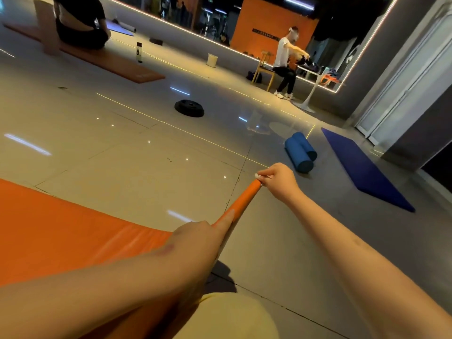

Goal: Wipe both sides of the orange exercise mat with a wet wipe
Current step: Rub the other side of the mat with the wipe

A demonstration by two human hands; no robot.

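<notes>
orange exercise mat (73, 241), head view: mostly flat on the floor (122, 143), near-right edge lifted into a ridge between the two hands. left hand (199, 238) grips the near end of that ridge, index finger laid straight along it, other fingers hidden under. right hand (278, 179) at the far end, fingertips pinched tight on a wet wipe (258, 176), wipe pressed to the mat's raised corner. Just beyond the right-hand grip: two blue foam rollers (299, 154), blue mat (362, 167) to their right. Well beyond the grip, ahead: black weight plate (189, 108). Far off to the left of it: dark bottle (139, 52), second orange mat (117, 66) with a seated person (78, 25). Far ahead to the right: person on a chair (283, 62) at a white table (308, 94).
</notes>
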